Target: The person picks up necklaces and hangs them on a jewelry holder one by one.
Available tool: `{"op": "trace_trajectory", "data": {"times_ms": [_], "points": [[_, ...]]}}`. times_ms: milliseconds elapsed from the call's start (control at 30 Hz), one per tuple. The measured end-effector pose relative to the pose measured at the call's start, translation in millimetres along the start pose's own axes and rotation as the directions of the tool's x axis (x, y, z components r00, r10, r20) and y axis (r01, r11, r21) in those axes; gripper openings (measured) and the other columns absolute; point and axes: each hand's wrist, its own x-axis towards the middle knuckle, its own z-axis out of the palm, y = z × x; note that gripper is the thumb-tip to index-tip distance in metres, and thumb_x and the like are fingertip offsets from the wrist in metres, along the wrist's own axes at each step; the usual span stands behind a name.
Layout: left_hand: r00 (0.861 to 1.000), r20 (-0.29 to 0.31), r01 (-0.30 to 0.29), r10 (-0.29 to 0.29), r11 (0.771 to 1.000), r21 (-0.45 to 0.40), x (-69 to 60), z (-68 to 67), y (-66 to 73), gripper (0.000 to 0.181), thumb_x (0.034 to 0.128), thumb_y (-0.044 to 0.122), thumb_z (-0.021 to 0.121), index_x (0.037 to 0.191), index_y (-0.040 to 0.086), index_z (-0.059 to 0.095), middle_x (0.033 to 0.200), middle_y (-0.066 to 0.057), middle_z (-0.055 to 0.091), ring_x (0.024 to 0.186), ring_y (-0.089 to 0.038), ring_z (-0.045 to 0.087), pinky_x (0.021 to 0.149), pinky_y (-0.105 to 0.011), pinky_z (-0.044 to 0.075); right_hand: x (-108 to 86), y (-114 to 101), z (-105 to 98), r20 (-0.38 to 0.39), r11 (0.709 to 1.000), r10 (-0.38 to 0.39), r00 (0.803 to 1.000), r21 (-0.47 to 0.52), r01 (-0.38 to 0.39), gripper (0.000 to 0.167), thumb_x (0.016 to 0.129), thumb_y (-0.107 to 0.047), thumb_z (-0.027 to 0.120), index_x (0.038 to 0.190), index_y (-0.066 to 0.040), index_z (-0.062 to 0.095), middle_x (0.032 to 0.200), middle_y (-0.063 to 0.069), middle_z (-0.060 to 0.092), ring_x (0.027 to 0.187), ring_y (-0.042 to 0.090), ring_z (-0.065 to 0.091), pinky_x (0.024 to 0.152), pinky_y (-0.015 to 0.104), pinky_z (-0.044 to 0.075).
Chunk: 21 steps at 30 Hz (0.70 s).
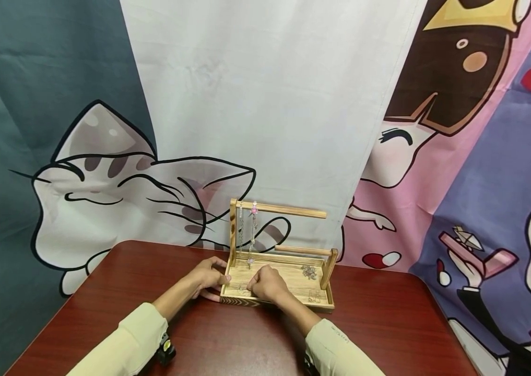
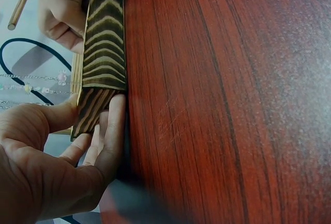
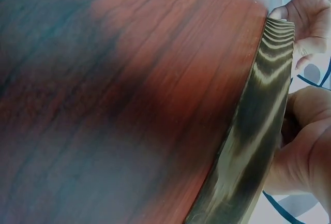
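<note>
A wooden jewelry stand (image 1: 288, 298) has a shallow tray at its base and rods at two heights. My left hand (image 1: 209, 279) grips its left end. In the left wrist view the left thumb lies over the rim, with fingers against the outer wall and lower edge. My right hand (image 1: 269, 283) reaches down into the tray with fingers curled, by a small heap of thin jewelry (image 1: 242, 288) at the front left. Whether the fingertips pinch any of it is hidden. Two chains with charms (image 1: 253, 230) hang from the left of the tall rod (image 1: 288, 210).
Another silvery jewelry pile (image 1: 309, 271) lies at the tray's back right, with fine golden pieces (image 1: 314, 296) at its front right. A shorter rod (image 1: 303, 250) crosses above the right side. The stand sits on a reddish wooden table (image 1: 378, 313), before a cartoon-printed cloth (image 1: 265, 104).
</note>
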Motion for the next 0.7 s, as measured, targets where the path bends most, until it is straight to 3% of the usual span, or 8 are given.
{"op": "trace_trajectory", "data": {"times_ms": [67, 200, 300, 400, 433, 567, 700], "points": [[1.0, -0.001, 0.001, -0.001, 1.0, 0.003, -0.3, -0.5, -0.2, 0.051, 0.1004, 0.001, 0.079, 0.145, 0.001, 0.055, 0.102, -0.018, 0.074, 0.084, -0.027, 0.076, 0.062, -0.044, 0.074, 10.9, 15.2, 9.4, 0.023, 1.0, 0.014, 1.0, 0.004, -0.014, 0.031, 0.096, -0.02, 0.076, 0.065, -0.028, 0.08, 0.085, -0.011, 0.083, 0.078, 0.01, 0.07, 0.072, 0.032, 0.063], [1.0, -0.002, -0.003, 0.003, 1.0, 0.003, -0.8, -1.0, -0.5, 0.051, 0.1002, 0.001, 0.079, 0.146, 0.001, 0.055, 0.102, -0.018, 0.074, 0.084, -0.027, 0.076, 0.062, -0.044, 0.074, -9.1, -15.6, -14.2, 0.077, 0.996, 0.059, 0.995, 0.067, -0.064, 0.046, 0.101, -0.016, 0.069, 0.056, -0.021, 0.06, 0.072, -0.004, 0.067, 0.068, 0.014, 0.058, 0.066, 0.029, 0.053], [1.0, -0.003, -0.006, 0.006, 1.0, 0.0, -1.3, -1.1, -0.7, 0.051, 0.1002, 0.001, 0.079, 0.145, 0.001, 0.055, 0.102, -0.018, 0.073, 0.085, -0.028, 0.077, 0.062, -0.044, 0.074, -21.9, -31.2, -28.8, 0.104, 0.996, 0.054, 0.993, 0.062, -0.061, 0.051, 0.106, -0.015, 0.065, 0.058, -0.023, 0.049, 0.066, 0.001, 0.052, 0.064, 0.017, 0.05, 0.06, 0.029, 0.047], [1.0, -0.004, -0.006, 0.006, 1.0, -0.003, -1.1, -1.2, -0.8, 0.051, 0.1004, 0.001, 0.079, 0.145, 0.001, 0.055, 0.103, -0.018, 0.073, 0.085, -0.028, 0.077, 0.062, -0.043, 0.074, -20.0, -23.6, -31.0, 0.118, 0.997, 0.047, 0.992, 0.058, -0.054, 0.052, 0.109, -0.022, 0.07, 0.06, -0.023, 0.051, 0.068, 0.001, 0.055, 0.065, 0.017, 0.053, 0.061, 0.031, 0.051], [1.0, -0.004, -0.007, 0.007, 1.0, -0.002, -0.9, -1.2, -0.9, 0.051, 0.1006, 0.002, 0.079, 0.145, 0.001, 0.055, 0.104, -0.018, 0.073, 0.085, -0.027, 0.077, 0.062, -0.043, 0.074, -17.4, -13.8, -27.7, 0.105, 0.999, 0.014, 0.994, 0.048, -0.019, 0.053, 0.111, -0.028, 0.07, 0.061, -0.025, 0.051, 0.068, -0.001, 0.055, 0.066, 0.016, 0.053, 0.062, 0.03, 0.051], [1.0, -0.001, -0.008, 0.008, 1.0, -0.002, -0.3, -1.2, -1.3, 0.051, 0.1011, 0.002, 0.08, 0.146, 0.002, 0.055, 0.104, -0.018, 0.074, 0.086, -0.027, 0.077, 0.062, -0.044, 0.074, -25.8, -19.4, -40.9, 0.108, 0.996, 0.038, 0.993, 0.072, -0.046, 0.047, 0.109, -0.027, 0.075, 0.066, -0.019, 0.058, 0.078, 0.001, 0.065, 0.073, 0.018, 0.059, 0.071, 0.033, 0.056], [1.0, 0.003, -0.01, 0.01, 1.0, -0.004, -0.5, -1.3, -1.6, 0.051, 0.1013, 0.002, 0.079, 0.146, 0.002, 0.055, 0.103, -0.019, 0.075, 0.085, -0.027, 0.078, 0.062, -0.044, 0.074, -18.0, -4.2, -41.1, 0.106, 0.998, 0.053, 0.993, 0.032, -0.056, 0.035, 0.106, -0.023, 0.078, 0.073, -0.016, 0.068, 0.089, 0.001, 0.075, 0.08, 0.018, 0.066, 0.075, 0.034, 0.061]]}}
